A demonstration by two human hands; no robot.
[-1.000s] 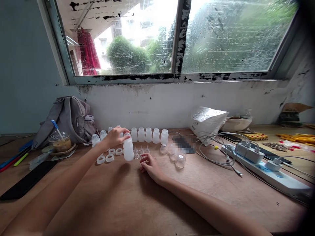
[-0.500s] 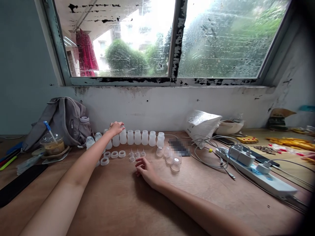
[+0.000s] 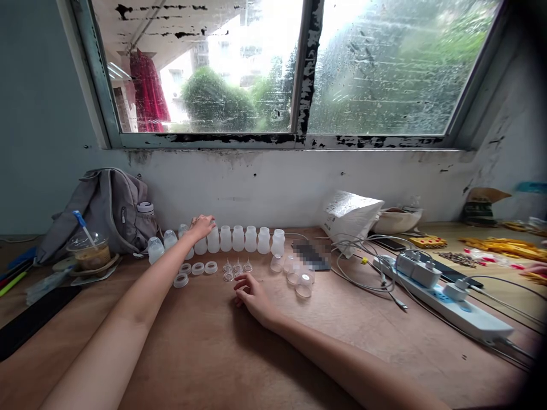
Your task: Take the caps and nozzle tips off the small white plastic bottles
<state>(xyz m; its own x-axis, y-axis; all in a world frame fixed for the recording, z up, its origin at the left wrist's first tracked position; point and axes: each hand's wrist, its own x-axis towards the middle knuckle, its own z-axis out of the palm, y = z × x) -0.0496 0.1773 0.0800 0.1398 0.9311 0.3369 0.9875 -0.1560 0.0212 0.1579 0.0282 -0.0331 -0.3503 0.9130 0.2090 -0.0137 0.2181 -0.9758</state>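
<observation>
A row of frosted white baby bottles stands upright along the back of the table. My left hand reaches to the left part of this row, its fingers closed at the top of one bottle. Capped bottles stand further left, partly behind my forearm. White collar rings lie in front of the row, and clear nipples are set out to their right. My right hand rests on the table just in front of the nipples, fingers loosely bent and apart, holding nothing visible. Clear domed caps lie to its right.
A grey backpack and an iced drink cup are at the left. To the right are a silver-white pouch, tangled cables and a white power strip. Another person's hand shows at the right edge.
The view has shifted very slightly. Both hands stay where they were, my left hand still at the same bottle.
</observation>
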